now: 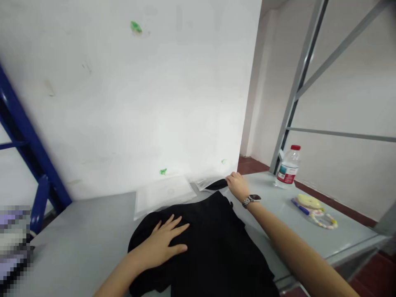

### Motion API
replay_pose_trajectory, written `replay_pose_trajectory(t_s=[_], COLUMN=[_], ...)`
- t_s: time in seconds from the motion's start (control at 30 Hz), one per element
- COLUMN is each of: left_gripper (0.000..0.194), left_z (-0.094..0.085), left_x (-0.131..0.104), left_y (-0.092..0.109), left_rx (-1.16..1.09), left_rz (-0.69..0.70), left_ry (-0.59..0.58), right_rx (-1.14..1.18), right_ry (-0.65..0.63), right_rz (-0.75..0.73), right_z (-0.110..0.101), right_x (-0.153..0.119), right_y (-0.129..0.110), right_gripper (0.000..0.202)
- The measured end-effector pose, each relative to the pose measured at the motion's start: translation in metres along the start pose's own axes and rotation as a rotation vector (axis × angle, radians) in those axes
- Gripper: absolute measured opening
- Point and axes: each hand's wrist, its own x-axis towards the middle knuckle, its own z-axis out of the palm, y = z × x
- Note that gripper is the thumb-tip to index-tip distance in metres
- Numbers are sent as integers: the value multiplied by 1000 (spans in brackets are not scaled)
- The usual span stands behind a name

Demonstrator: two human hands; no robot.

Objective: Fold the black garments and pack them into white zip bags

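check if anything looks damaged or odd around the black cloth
Yes: the white wall behind the table has green patches and smudges, blemishes that stand out on its plain surface. The bottle stands upright, and no spill shows around the black cloth.

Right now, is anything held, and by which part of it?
The right hand seems to pinch the right end of the small black item; the left hand lies spread on the black garment, holding nothing.

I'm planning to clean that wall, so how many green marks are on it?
3: a high mark near the picture's top, a low mark above the flat white bag, and a fainter mark above the right hand. Others may be hidden behind the table.
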Motion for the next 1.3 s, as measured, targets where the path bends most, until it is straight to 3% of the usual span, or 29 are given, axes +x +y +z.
replay_pose_trajectory(t_s=[0.13, 0.2, 0.27, 0.33, 0.43, 0.53, 0.6, 0.7, 0.9, 1.0, 1.07, 1.17, 1.3], left_gripper=[59, 57, 55, 55, 66, 68, 65, 56, 41, 41, 39, 33, 29], left_z=[0, -2, -6, -12, -20, -20, -19, -18, -19, -16, -15, -16, -22], left_x=[1, 2, 3, 2, 2, 4, 6, 6, 1, 0, -1, -4, -12], left_y=[-1, 4, 11, 18, 19, 10, 2, -3, 4, 7, 10, 16, 24], left_rx=[-71, -179, -393, -727, -1187, -1348, -1372, -1353, -1282, -1295, -1297, -1270, -1258], left_rz=[-4, -26, -41, -59, -165, -312, -376, -375, -315, -254, -189, -132, -116], left_ry=[54, 164, 298, 369, 250, 111, 88, 97, 13, -13, -42, -53, 10], right_rx=[-23, 33, 136, 220, 176, -55, -132, -59, 60, 105, 53, -52, 24], right_ry=[168, 316, 495, 582, 504, 333, 225, 124, -26, -124, -147, -177, -151], right_rz=[-15, -60, -119, -176, -285, -384, -447, -513, -617, -678, -670, -659, -764], right_z=[-35, -58, -81, -99, -108, -94, -80, -71, -94, -87, -72, -50, -56], right_x=[20, 21, 14, 2, -21, -47, -64, -83, -91, -90, -91, -90, -89], right_y=[-23, -40, -58, -76, -98, -110, -116, -124, -138, -141, -141, -138, -125], right_gripper=[35, 34, 30, 24, 14, 16, 19, 17, 19, 18, 28, 20, 29])
